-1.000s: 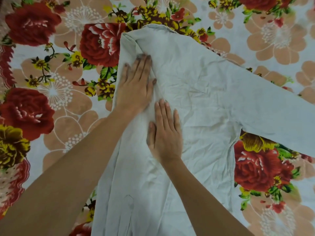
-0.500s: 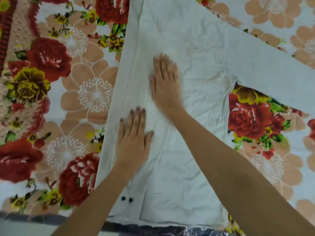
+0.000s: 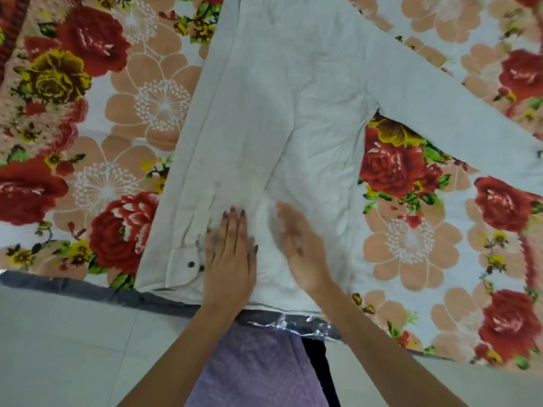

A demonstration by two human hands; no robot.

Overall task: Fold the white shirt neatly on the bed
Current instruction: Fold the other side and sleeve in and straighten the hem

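White cotton, a little creased: the shirt [image 3: 282,118] lies flat on the bed, on a bedsheet [image 3: 123,118] printed with red, yellow and peach flowers. Its long axis runs from the near edge of the bed up and away from us, leaning slightly to the right, with the hem at the near edge. One sleeve [image 3: 458,113] stretches out to the right and a bit toward us, well spread from the body. The other side is folded inward, and its cuff [image 3: 182,268] with a dark button [image 3: 191,264] lies near the hem on the left.

We see no container here, so nothing is held inside anything.

The left hand [image 3: 229,259] rests palm down on the lower part of the shirt, fingers straight and close together, gripping nothing. The right hand [image 3: 302,248] is just beside it, also flat with fingers extended and holding nothing – it is blurred, so we cannot tell whether it fully touches the cloth.

Compared with half a second ago, both hands have come down toward the hem; the right hand was then higher, around the middle of the shirt. The view has also dropped: now the grey edge of the mattress [image 3: 88,289], the pale floor [image 3: 64,348] and the person's purple garment [image 3: 252,368] show at the bottom.
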